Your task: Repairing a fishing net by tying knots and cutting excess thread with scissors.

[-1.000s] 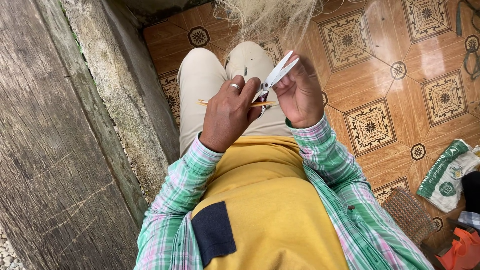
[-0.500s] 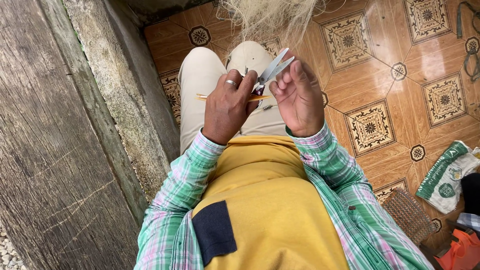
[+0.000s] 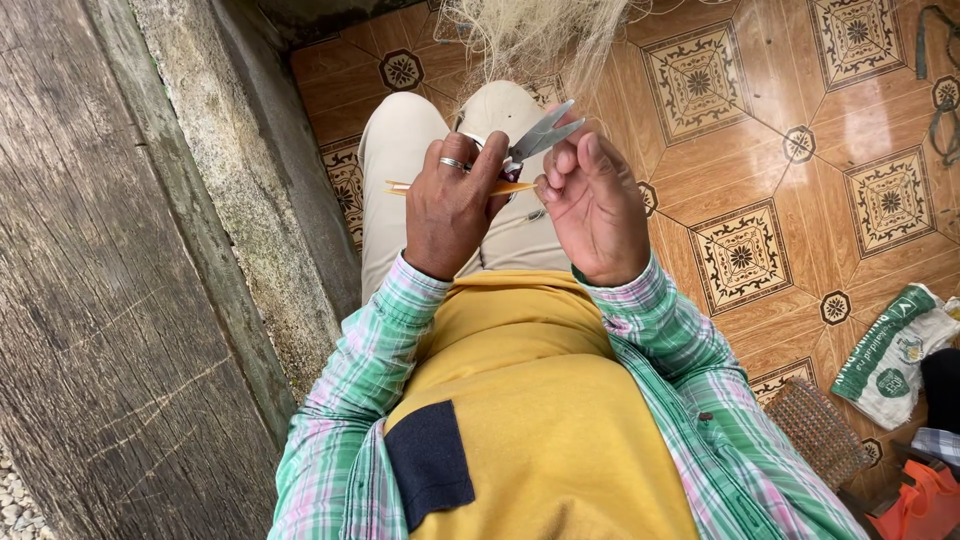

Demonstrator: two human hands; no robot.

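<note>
Clamping a thin orange stick [image 3: 455, 186] in my left hand [image 3: 452, 205], I am also pinning small metal snips [image 3: 540, 133] under that hand's thumb. Lying crosswise over my lap, the stick is running left to right, its far tip poking out past my knuckles. Blades are pointing up and to the right, slightly parted. My right hand [image 3: 595, 210] is curling loosely just beside them, fingertips pinched on something too fine to tell.
</note>
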